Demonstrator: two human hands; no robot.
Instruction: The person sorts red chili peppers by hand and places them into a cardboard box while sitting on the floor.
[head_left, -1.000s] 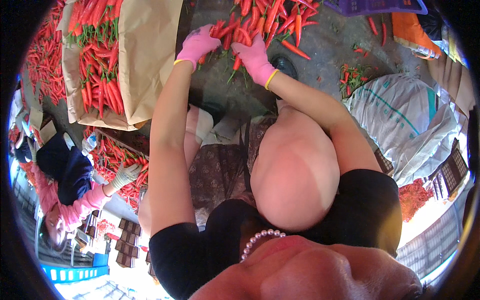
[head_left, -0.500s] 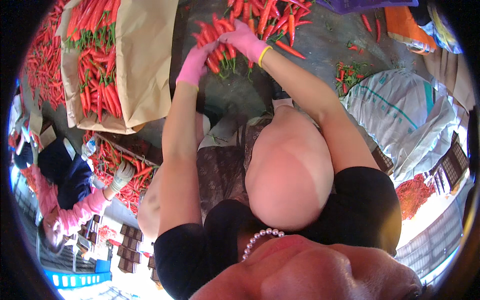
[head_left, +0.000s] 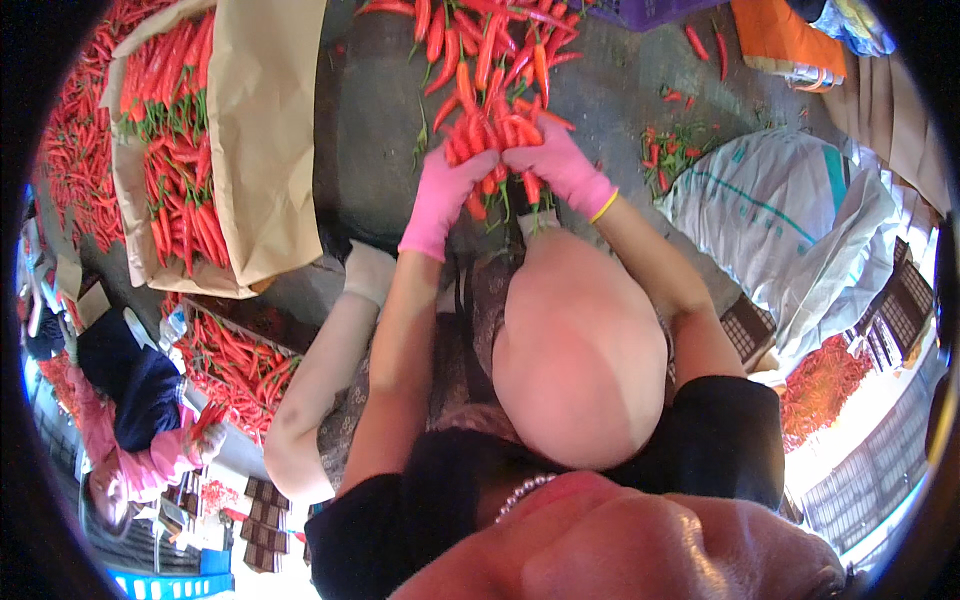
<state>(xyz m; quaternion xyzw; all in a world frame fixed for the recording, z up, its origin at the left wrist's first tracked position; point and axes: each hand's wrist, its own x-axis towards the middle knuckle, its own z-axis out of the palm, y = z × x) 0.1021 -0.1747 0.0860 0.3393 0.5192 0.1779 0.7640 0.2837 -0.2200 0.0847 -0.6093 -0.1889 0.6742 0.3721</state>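
Note:
Both my hands wear pink gloves and close together round one bunch of red chili peppers [head_left: 492, 132]. My left hand [head_left: 452, 185] wraps the bunch from the left, with my right hand [head_left: 556, 165] gripping it from the right. Green stems hang down below the gloves, toward my knees. Just beyond lies a loose heap of red chilies [head_left: 500, 45] on the dark floor. To the left stands an open brown paper bag [head_left: 268, 140], with layered chilies [head_left: 185, 200] inside, their stems lined up.
More chilies spread at the far left [head_left: 85, 150]. A crate of chilies [head_left: 240, 360] sits left of my leg, near a co-worker in a pink sleeve [head_left: 150, 460]. At right are a white woven sack [head_left: 780, 220], scraps with green stems [head_left: 668, 155] and a purple crate [head_left: 640, 12].
My hands have drawn back toward my body and slightly right with the chilies, now gripping the bunch from both sides. The co-worker's gloved hand has left the crate, holding chilies.

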